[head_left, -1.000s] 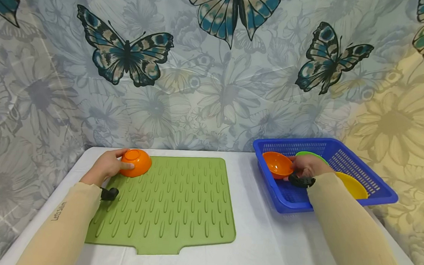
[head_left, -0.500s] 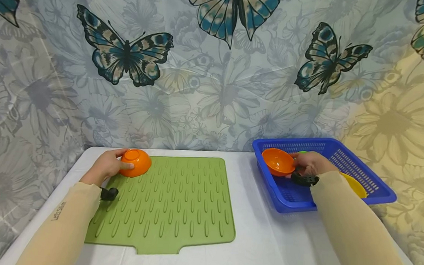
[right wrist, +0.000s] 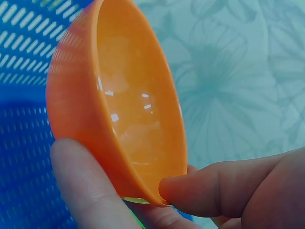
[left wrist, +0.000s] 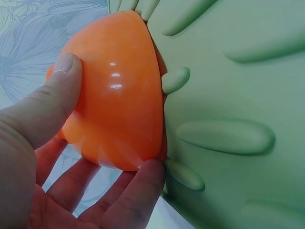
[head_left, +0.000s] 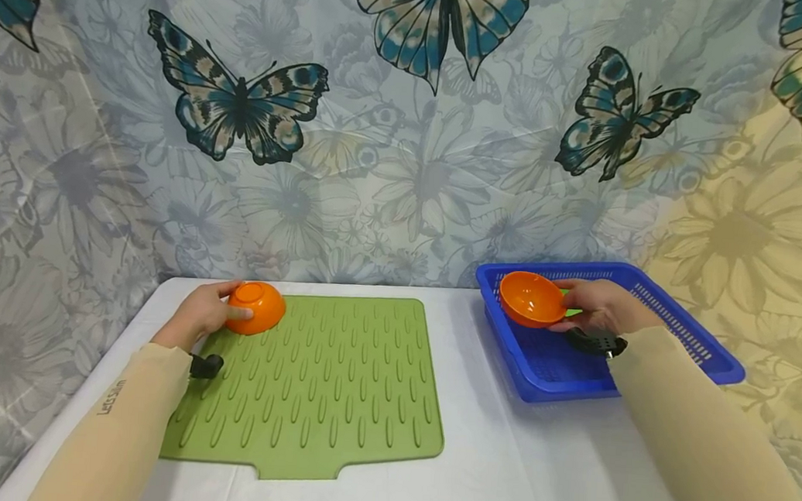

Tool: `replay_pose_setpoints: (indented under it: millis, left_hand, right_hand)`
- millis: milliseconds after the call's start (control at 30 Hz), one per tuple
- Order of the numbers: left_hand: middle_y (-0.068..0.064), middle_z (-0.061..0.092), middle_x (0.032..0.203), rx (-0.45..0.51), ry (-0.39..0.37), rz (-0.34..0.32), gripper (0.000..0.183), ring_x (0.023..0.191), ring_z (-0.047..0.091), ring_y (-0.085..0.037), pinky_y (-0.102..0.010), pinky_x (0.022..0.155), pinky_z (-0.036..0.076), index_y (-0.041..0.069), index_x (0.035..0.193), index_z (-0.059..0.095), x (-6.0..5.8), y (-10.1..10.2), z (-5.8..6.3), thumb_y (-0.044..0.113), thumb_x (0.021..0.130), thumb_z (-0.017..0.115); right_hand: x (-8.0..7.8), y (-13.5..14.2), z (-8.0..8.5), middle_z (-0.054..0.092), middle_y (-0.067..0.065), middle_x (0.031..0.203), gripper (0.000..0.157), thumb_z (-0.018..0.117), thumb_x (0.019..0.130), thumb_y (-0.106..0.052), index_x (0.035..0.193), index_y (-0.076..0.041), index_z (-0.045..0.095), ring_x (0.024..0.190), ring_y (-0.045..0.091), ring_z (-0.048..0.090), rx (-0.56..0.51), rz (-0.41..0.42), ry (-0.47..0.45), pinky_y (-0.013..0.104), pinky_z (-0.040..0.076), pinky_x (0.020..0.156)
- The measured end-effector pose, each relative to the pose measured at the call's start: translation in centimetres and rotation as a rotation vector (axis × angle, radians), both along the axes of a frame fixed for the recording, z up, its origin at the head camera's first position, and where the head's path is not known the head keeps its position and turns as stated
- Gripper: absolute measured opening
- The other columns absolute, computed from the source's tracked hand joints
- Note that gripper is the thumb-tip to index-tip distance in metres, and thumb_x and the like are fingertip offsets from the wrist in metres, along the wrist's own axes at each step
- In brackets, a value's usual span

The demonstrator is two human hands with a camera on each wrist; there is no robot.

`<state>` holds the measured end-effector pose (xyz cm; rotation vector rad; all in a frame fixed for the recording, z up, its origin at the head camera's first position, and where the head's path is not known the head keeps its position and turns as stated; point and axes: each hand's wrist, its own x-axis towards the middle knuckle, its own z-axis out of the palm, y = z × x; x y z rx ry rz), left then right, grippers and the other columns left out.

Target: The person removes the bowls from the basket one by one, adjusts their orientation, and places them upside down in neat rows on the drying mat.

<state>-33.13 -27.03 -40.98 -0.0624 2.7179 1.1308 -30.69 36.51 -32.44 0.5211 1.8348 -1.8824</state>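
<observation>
- Orange bowl (head_left: 532,301), mouth up, tilted: over blue basket (head_left: 559,390), left of right hand (head_left: 600,303), whose grip pinches its rim.
- Second orange bowl (head_left: 263,309), inverted: green drying mat's (head_left: 335,389) far-left corner; left hand (head_left: 199,314) holds it.

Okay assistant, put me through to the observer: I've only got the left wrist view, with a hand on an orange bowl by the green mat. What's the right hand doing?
Observer: The right hand pinches a second orange bowl at its rim.
Operator: And where's that bowl, from the head view?
Observer: Over the blue basket, which sits to the right of the mat.
Operator: Anything else around that hand?
Observer: A bit of something green shows between its fingers; most of it is hidden, so I can't tell what it is.
</observation>
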Motion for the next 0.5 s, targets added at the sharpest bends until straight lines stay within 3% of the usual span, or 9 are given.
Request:
replay_pose_setpoints:
  millis: [200,500]
  left_hand:
    - [-0.028,0.02,0.158,0.01,-0.008,-0.001,0.092,0.14,0.019,-0.052,-0.067,0.109,0.023,0.009,0.159,0.024,0.2,-0.1,-0.3,0.034,0.089,0.078]
    - [-0.028,0.022,0.158,0.007,-0.004,-0.003,0.091,0.141,0.02,-0.051,-0.066,0.109,0.023,0.008,0.158,0.025,0.0,-0.1,0.1,0.034,0.089,0.077]
  right_hand:
    - [1.1,-0.2,0.8,0.021,0.027,0.145,0.079,0.036,0.097,0.016,0.161,-0.015,0.001,0.091,0.039,0.066,0.01,0.034,0.028,0.049,0.053,0.087]
    - [3.1,-0.5,1.8,0.022,0.027,0.146,0.079,0.042,0.096,0.012,0.162,-0.015,0.007,0.093,0.04,0.066,0.051,0.024,0.071,0.048,0.054,0.085]
